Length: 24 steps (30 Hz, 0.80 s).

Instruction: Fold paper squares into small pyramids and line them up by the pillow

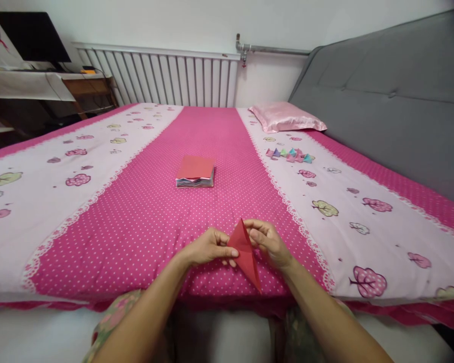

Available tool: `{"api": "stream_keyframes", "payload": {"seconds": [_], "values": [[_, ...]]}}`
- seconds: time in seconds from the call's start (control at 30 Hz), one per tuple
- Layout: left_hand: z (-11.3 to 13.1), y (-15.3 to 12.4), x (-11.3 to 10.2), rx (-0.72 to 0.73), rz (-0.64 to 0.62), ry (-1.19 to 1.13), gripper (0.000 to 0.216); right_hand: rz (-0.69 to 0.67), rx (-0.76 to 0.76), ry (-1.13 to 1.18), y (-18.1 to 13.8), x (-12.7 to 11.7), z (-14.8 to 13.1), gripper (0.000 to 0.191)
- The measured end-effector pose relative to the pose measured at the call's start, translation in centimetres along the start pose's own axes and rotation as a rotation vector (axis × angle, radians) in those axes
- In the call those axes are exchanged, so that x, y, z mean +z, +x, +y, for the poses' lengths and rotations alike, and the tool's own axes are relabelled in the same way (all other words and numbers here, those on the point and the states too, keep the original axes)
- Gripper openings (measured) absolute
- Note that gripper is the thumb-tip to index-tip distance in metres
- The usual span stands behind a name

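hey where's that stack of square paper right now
In the head view, the paper stack lies on the bedspread, in its wide pink strip, left of centre, beyond the left hand and left of the small folded paper pieces.

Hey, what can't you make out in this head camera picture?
In the head view:
- Left hand: fingers partly behind the folded red paper.
- Paper stack: lower sheets' faces covered by the red top sheet.
- Small paper shapes: folds too small.
- Elbows: cut off by bottom edge.
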<state>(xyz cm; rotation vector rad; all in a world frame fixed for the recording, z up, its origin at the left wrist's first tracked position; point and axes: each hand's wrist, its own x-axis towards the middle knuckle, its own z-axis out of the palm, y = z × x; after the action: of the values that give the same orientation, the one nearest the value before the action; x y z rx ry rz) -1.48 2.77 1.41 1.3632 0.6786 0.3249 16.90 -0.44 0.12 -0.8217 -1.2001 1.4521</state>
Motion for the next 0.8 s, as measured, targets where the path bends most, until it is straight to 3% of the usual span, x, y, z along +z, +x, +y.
{"api": "stream_keyframes", "payload": {"seconds": [0.13, 0.5, 0.8], "values": [[-0.04, 0.02, -0.01, 0.000, 0.008, -0.015, 0.030, -0.039, 0.006, 0.014, 0.02, 0.04, -0.26, 0.034], [-0.05, -0.04, 0.02, 0.006, 0.047, -0.031, 0.031, 0.048, 0.022, 0.012, -0.05, 0.33, -0.40, 0.029], [0.11, 0.01, 0.18, -0.006, 0.081, -0.071, 0.033, 0.043, -0.013, -0.017, 0.07, 0.13, -0.06, 0.027]]}}
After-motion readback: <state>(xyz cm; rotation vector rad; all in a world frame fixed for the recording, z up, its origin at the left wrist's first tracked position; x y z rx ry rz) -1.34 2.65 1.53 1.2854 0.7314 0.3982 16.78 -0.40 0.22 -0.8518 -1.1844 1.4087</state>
